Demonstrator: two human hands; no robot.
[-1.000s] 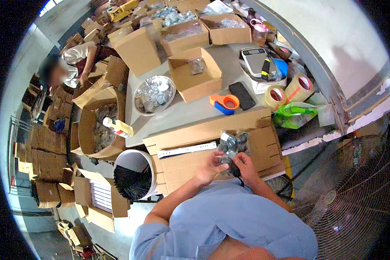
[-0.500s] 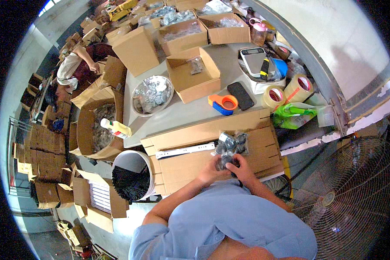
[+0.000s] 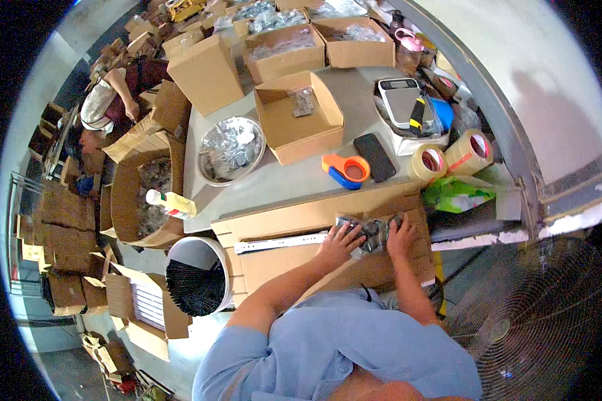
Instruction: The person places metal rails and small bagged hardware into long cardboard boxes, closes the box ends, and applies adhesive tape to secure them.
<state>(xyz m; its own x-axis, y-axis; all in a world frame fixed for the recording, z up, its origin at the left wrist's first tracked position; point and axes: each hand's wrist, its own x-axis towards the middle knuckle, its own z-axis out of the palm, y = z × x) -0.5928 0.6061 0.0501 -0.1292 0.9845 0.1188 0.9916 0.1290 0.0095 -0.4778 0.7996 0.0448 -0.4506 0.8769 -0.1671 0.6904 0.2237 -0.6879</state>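
Observation:
A clear plastic bag with dark round parts (image 3: 374, 238) lies on a flat piece of cardboard (image 3: 274, 266) in front of me. My left hand (image 3: 342, 241) rests on the bag's left side with its fingers spread. At the bag's right side my right hand (image 3: 400, 236) lies with fingers apart, touching its edge. Part of the bag is hidden under both hands. Just left of my left hand is a narrow white slotted rail (image 3: 281, 242), lying lengthwise on the cardboard.
An orange-and-blue tape dispenser (image 3: 346, 171), a black phone (image 3: 374, 158) and a bowl of bagged parts (image 3: 231, 151) are beyond the cardboard. An open box (image 3: 299, 137) stands farther back. A white bucket of black rods (image 3: 198, 275) is at left, a large fan (image 3: 500, 329) at right.
My hands have moved apart, from pinching together at the bag's near end to lying spread on its two sides. The far-left person's arm has shifted slightly.

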